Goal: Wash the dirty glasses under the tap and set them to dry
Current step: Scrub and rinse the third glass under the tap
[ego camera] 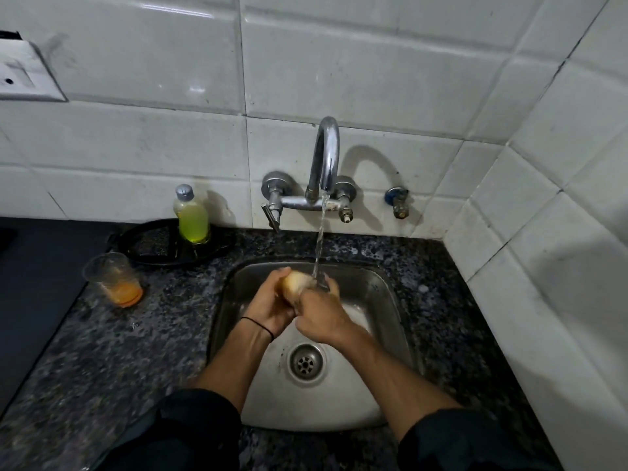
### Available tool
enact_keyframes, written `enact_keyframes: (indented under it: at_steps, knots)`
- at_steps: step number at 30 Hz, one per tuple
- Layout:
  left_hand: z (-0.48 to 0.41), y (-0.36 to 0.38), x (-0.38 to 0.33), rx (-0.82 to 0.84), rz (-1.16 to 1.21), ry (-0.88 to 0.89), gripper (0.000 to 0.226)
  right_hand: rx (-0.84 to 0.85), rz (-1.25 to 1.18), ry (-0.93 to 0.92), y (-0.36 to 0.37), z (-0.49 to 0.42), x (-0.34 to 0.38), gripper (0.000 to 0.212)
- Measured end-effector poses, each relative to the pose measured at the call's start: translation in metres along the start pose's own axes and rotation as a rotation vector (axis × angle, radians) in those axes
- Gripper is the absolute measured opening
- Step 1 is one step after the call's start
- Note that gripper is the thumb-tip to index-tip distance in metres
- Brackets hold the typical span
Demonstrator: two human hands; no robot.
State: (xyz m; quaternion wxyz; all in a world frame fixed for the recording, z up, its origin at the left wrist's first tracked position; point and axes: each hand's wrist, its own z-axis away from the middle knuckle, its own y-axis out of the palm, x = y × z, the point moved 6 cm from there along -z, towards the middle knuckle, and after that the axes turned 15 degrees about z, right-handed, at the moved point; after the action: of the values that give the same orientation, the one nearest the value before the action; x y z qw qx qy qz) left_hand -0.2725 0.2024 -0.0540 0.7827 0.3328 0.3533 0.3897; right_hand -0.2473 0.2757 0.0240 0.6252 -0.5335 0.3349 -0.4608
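Head view: over the steel sink (390, 300), a person holds a glass (295, 283) on its side under the water (319, 243) that runs from the tap (326, 154) on the wall behind the sink. The left hand (268, 300) has its grip clamped round the glass's base end, fingers wrapped over the top. The right hand (319, 317) has its grip closed on the other end, right where the stream lands; whether its fingers reach inside the glass cannot be told. The glass looks pale and cloudy, and it is held above the back half of the sink, clear of the drain (306, 362) at the sink's middle. A thin black band (258, 326) circles the left wrist, and dark sleeves cover both forearms at the sink's near edge. Left of the sink, on the speckled stone table (136, 351), a second glass (114, 278) stands upright with orange dregs in its bottom. Behind the sink's left corner, a bottle (192, 215) of yellow-green liquid stands on a black tray (153, 243) against the wall. Grey-white tiles (373, 79) rise behind and to the right of the sink, and a socket (23, 73) sits high on the wall far to the left of it.
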Motion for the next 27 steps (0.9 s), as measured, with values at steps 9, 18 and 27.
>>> enact_keyframes:
  at_steps: [9,18,27]
  knots:
    - [0.001,-0.008,0.000,-0.201,-0.142,-0.162,0.051,-0.010,0.403,-0.201,-0.009,0.010,0.003,0.046]
    - [-0.001,-0.010,0.009,-0.144,0.016,-0.059,0.040,0.113,-0.266,0.162,0.000,-0.005,-0.006,0.035]
    - [0.000,-0.008,-0.006,-0.163,-0.087,-0.020,0.053,0.093,-0.019,0.006,-0.008,0.000,-0.003,0.042]
